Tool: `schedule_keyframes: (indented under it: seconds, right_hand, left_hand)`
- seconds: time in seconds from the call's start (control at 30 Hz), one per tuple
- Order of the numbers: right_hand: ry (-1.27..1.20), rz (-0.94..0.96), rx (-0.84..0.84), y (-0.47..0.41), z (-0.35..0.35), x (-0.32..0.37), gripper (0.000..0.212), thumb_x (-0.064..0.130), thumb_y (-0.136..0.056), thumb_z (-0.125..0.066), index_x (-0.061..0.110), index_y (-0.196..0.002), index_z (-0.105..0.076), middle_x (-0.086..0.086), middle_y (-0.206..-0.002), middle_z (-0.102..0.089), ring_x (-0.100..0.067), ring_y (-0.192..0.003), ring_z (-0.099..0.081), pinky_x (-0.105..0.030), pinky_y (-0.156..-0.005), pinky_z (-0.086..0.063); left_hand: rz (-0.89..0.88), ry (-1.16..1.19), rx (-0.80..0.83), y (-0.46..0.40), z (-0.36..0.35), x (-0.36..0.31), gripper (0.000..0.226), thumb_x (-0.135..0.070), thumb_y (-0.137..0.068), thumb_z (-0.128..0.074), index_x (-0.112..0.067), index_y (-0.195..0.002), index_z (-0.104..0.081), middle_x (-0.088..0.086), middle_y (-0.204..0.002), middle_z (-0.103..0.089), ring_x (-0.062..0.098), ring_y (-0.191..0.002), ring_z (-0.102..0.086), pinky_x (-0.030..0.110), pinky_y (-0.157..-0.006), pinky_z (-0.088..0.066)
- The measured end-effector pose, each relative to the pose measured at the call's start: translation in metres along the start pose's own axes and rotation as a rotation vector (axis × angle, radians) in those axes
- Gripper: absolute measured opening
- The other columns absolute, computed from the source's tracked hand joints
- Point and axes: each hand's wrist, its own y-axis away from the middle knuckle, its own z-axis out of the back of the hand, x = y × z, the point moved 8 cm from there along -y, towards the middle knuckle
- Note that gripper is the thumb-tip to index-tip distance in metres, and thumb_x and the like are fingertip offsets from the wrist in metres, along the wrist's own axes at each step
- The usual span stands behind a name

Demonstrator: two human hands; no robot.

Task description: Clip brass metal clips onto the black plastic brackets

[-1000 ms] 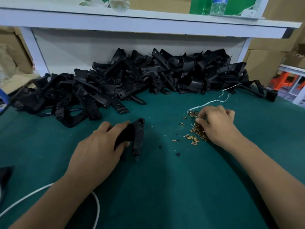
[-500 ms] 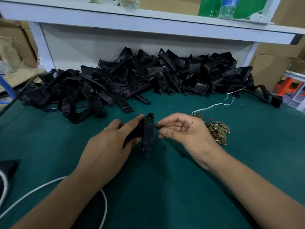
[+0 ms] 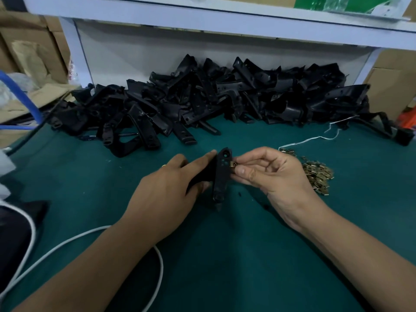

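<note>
The left hand [image 3: 167,190] grips a black plastic bracket [image 3: 221,174] from its left side, fingers curled round the part behind the flat perforated face, the forefinger stretched up along the bracket's upper edge. The bracket stands nearly upright just above the green felt worktop [image 3: 225,255], its rounded end with small holes uppermost; whether its lower tip touches the felt cannot be told. A ring shows on one finger of that hand.

The right hand [image 3: 272,172] pinches a small brass metal clip [image 3: 233,164] between thumb and forefinger, the other fingers curled loosely into the palm. The clip is pressed against the right edge of the bracket, near its upper end; whether it is seated on the edge or only touching it cannot be told.

Just beside the right hand, on its far right side, lies a loose heap of brass clips [image 3: 317,174] on the felt. A thin white string [image 3: 315,138] trails from that heap toward the back right. Along the back of the worktop, under a white shelf [image 3: 225,23], is a large pile of black plastic brackets [image 3: 213,102], tumbled over one another. A white cable [image 3: 67,242] loops across the near left part of the worktop, passing under the left forearm. A blue tube [image 3: 21,91] slants at the far left edge, and brown cardboard boxes [image 3: 33,48] stand behind it.
</note>
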Motion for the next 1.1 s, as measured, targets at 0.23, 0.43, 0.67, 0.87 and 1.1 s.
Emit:
schedule_keyframes:
  seconds: [0.23,0.43,0.67,0.87,1.1]
  right_hand:
    - [0.013,0.038,-0.004,0.002,-0.002,0.003,0.021,0.007,-0.068,-0.087,0.009,-0.087,-0.079,-0.022,-0.099,-0.077,-0.027,-0.089,-0.078,-0.034,-0.081,-0.063]
    - [-0.017,0.036,-0.043,0.003,-0.003,0.002,0.018,0.001,-0.07,-0.084,0.013,-0.082,-0.077,-0.019,-0.093,-0.077,-0.026,-0.087,-0.078,-0.033,-0.078,-0.063]
    - [-0.047,-0.033,0.039,0.002,-0.006,0.002,0.041,0.002,-0.066,-0.086,0.009,-0.105,-0.074,-0.011,-0.09,-0.072,-0.021,-0.078,-0.075,-0.036,-0.074,-0.063]
    - [0.13,-0.179,0.382,0.013,-0.011,0.008,0.053,-0.002,-0.075,-0.082,0.015,-0.124,-0.074,0.0,-0.088,-0.063,-0.019,-0.063,-0.072,-0.032,-0.063,-0.062]
    - [0.304,-0.093,0.322,0.011,-0.012,0.008,0.032,0.005,-0.067,-0.088,0.01,-0.097,-0.078,-0.015,-0.072,-0.049,-0.017,-0.059,-0.064,-0.027,-0.058,-0.058]
  left_hand:
    - [-0.026,-0.02,0.038,0.0,-0.004,-0.002,0.065,-0.058,-0.092,-0.033,-0.061,-0.154,-0.012,-0.012,-0.106,-0.047,0.014,-0.086,-0.056,0.041,-0.074,-0.055]
    - [-0.071,-0.015,-0.003,-0.001,-0.001,-0.005,0.066,-0.049,-0.096,-0.044,-0.058,-0.156,-0.017,-0.012,-0.103,-0.045,0.013,-0.081,-0.053,0.039,-0.07,-0.054]
    - [-0.151,0.062,0.008,-0.002,-0.003,-0.002,0.071,-0.038,-0.096,-0.059,-0.064,-0.151,-0.022,-0.014,-0.102,-0.047,0.009,-0.083,-0.054,0.033,-0.069,-0.051]
    - [-0.314,0.314,0.182,0.004,-0.01,-0.012,0.055,-0.039,-0.096,-0.059,-0.053,-0.148,-0.044,-0.019,-0.103,-0.05,0.009,-0.09,-0.059,0.036,-0.076,-0.051]
    - [-0.34,0.221,0.227,0.007,-0.015,-0.018,0.056,-0.039,-0.097,-0.054,-0.065,-0.143,-0.035,-0.017,-0.109,-0.051,0.008,-0.095,-0.057,0.041,-0.08,-0.052]
